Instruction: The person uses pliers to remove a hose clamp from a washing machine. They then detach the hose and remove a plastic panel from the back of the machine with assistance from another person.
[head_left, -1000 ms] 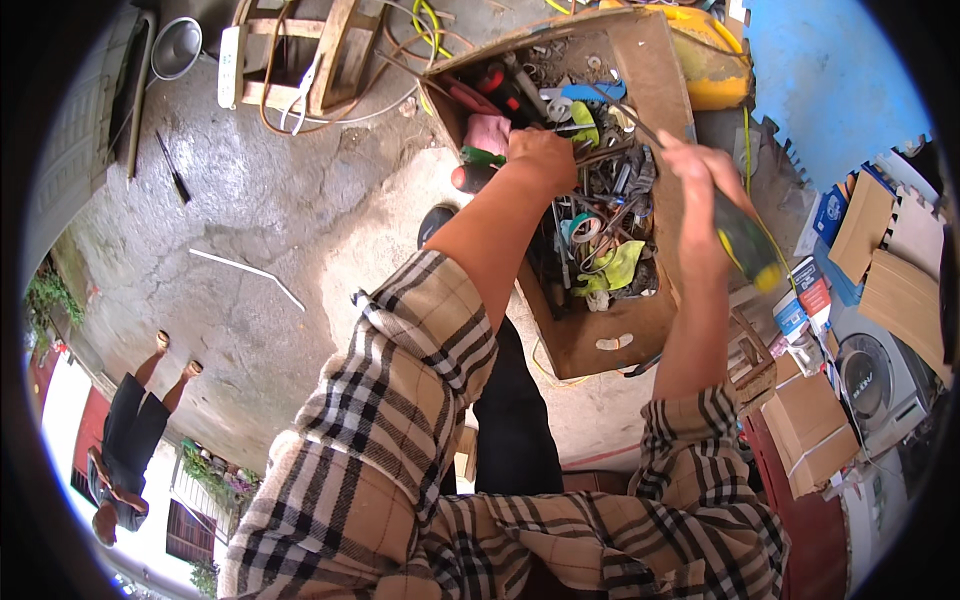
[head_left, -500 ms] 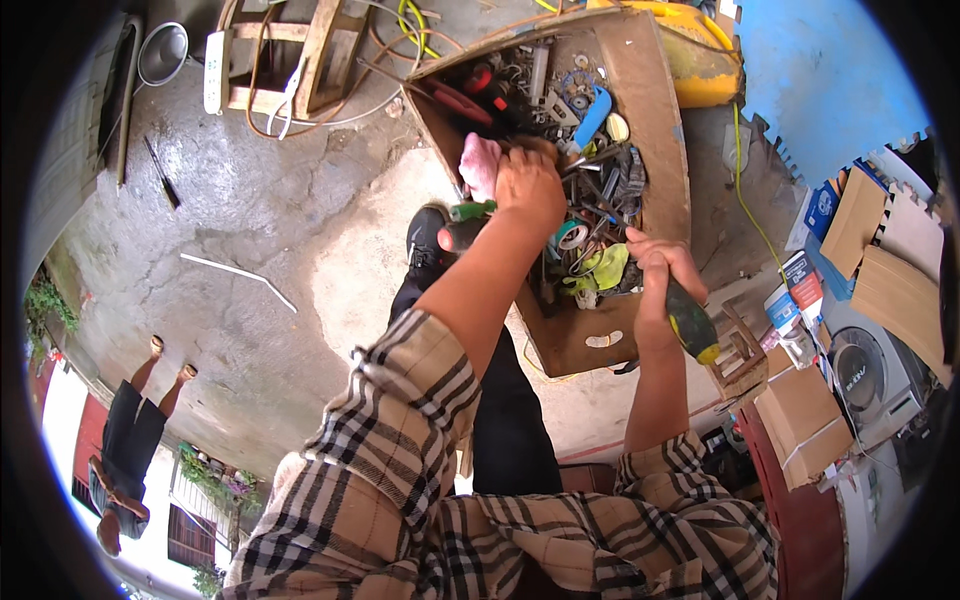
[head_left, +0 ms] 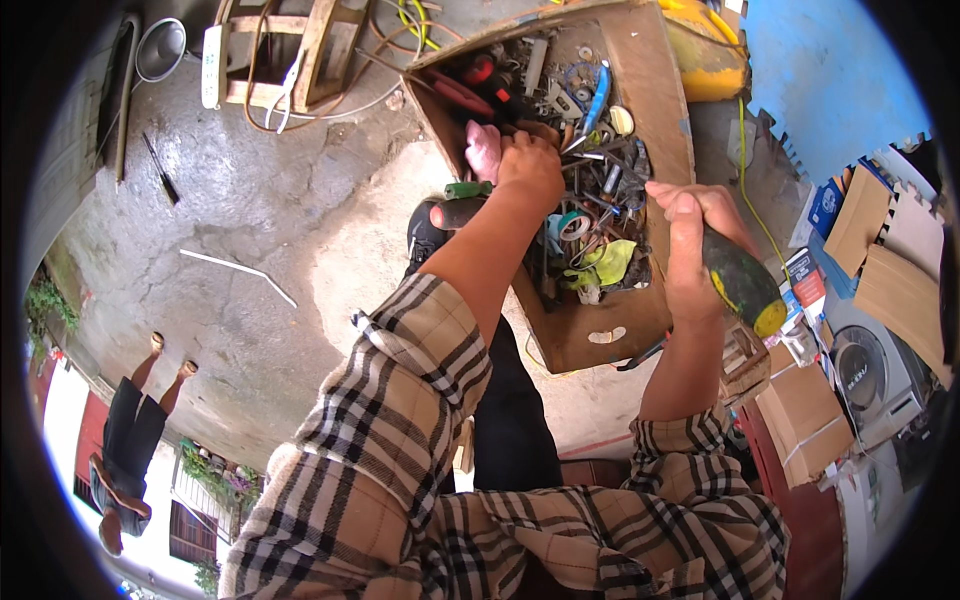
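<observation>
My left hand (head_left: 530,165) reaches into a cardboard box (head_left: 590,345) of mixed tools and hardware. Its fingers curl down beside a pink cloth (head_left: 483,150), and their tips are hidden. Under that forearm, a green handle (head_left: 467,189) and a dark handle with a red end (head_left: 450,213) stick out past the box's left side. Beyond the right wall, my right hand (head_left: 700,225) is closed round a screwdriver (head_left: 745,282) with a thick dark green handle, yellow at its end; its shaft does not show. A blue-handled tool (head_left: 598,98) leans among the loose parts.
Inside the box lie a tape roll (head_left: 572,226) and a yellow-green cloth (head_left: 612,264). A yellow case (head_left: 705,60) stands behind it. Cardboard pieces (head_left: 900,290) and a grey speaker-like unit (head_left: 875,365) crowd the right. A wooden frame (head_left: 310,50) with cables lies far left; a person (head_left: 130,440) stands lower left.
My right hand has moved right with the screwdriver, from above the box to outside its right wall. The blue-handled tool has turned more upright. My left hand has hardly shifted.
</observation>
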A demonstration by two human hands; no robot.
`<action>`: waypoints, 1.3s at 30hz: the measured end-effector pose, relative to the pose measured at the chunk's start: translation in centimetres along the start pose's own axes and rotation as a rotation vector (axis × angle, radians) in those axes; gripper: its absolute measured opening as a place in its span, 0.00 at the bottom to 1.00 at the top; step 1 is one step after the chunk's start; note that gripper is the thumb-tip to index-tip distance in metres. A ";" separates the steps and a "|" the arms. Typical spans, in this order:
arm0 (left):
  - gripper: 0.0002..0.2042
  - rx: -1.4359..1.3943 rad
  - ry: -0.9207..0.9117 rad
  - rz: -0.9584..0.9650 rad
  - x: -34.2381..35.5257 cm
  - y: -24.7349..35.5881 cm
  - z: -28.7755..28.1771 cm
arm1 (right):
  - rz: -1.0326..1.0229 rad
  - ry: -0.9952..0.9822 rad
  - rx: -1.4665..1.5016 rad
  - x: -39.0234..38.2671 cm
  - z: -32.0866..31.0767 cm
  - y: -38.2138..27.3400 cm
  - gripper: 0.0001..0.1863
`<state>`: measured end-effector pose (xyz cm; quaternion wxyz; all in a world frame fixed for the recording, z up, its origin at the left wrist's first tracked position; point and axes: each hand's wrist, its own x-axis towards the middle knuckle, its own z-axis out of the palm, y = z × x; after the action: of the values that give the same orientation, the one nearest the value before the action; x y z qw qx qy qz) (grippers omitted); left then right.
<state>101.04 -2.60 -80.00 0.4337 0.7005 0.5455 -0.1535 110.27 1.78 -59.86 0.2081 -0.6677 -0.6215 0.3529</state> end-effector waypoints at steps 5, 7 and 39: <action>0.17 -0.042 0.027 0.006 -0.3 -0.5 0.1 | -0.226 -0.005 0.082 1.0 1.1 -1.9 0.05; 0.16 -0.057 0.068 0.021 -0.2 -0.3 0.2 | -0.258 -0.083 0.065 2.1 2.9 -1.2 0.03; 0.17 -0.021 0.093 -0.016 -0.5 -0.1 0.8 | -0.145 -0.123 -0.030 2.6 5.5 3.0 0.06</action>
<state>101.02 -3.55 -80.20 0.4142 0.6980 0.5721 -0.1184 108.20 2.98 -66.18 0.1843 -0.6009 -0.6853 0.3678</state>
